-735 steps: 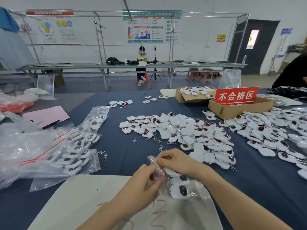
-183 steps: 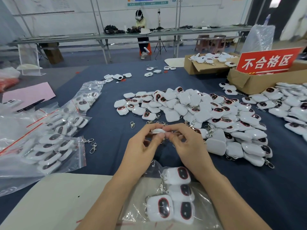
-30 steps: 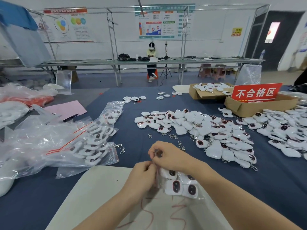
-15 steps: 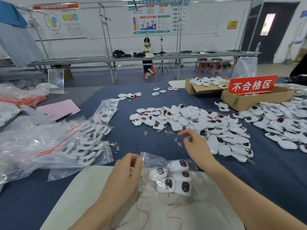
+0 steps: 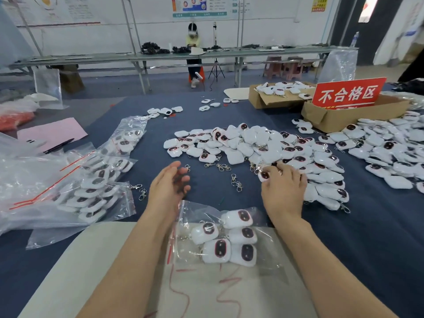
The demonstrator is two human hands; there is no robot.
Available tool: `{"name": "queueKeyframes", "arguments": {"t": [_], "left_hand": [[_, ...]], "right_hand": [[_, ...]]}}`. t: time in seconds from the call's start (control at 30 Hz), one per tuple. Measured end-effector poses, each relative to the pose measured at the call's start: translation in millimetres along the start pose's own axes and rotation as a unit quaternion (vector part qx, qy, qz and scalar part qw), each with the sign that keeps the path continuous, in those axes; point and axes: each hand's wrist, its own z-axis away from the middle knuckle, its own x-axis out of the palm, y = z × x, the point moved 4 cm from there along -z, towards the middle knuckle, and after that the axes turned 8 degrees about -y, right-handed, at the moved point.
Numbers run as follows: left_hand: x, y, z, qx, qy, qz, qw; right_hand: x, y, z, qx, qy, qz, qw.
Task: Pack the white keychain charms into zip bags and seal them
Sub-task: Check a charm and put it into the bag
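A clear zip bag (image 5: pixel 263 228) with several white keychain charms inside lies on the pale board in front of me, between my forearms. My left hand (image 5: pixel 168 184) hovers above the blue cloth beyond the bag, fingers loosely curled, holding nothing. My right hand (image 5: pixel 283 187) reaches into the near edge of the big heap of loose white charms (image 5: pixel 257 143) and pinches one charm (image 5: pixel 263 176) with a dark red face. Loose metal clasps (image 5: pixel 236 181) lie between my hands.
Filled zip bags (image 5: pixel 91 180) and loose plastic lie at the left. A second heap of charms (image 5: pixel 394 148) spreads at the right. Two cardboard boxes (image 5: pixel 325 118) and a red sign (image 5: pixel 348 92) stand at the back right. A pink sheet (image 5: pixel 52 131) lies far left.
My left hand let go of the zip bag and moved forward over the cloth. My right hand reached further right into the heap and took hold of a charm.
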Motion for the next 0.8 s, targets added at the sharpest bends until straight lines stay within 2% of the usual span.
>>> {"name": "queueKeyframes", "arguments": {"t": [0.13, 0.43, 0.53, 0.7, 0.8], "left_hand": [[-11.1, -8.8, -12.4, -0.016, 0.015, 0.077, 0.997], [-9.0, -13.9, -22.8, -0.017, 0.010, 0.009, 1.000], [-9.7, -15.5, -23.7, -0.009, 0.004, 0.001, 1.000], [-9.2, -15.2, -22.7, -0.003, 0.001, -0.013, 1.000], [-9.2, -15.5, -22.1, 0.005, -0.010, -0.019, 1.000]], "right_hand": [[4.9, 0.1, -0.4, -0.016, -0.002, -0.027, 1.000], [0.3, -10.0, -3.0, -0.090, 0.008, -0.076, 0.993], [-5.2, -10.4, -3.5, -0.076, 0.029, -0.128, 0.988], [-4.5, -5.4, -4.3, -0.041, 0.006, -0.178, 0.983], [-12.1, -6.1, -5.3, -0.039, 0.044, -0.255, 0.965]]}}
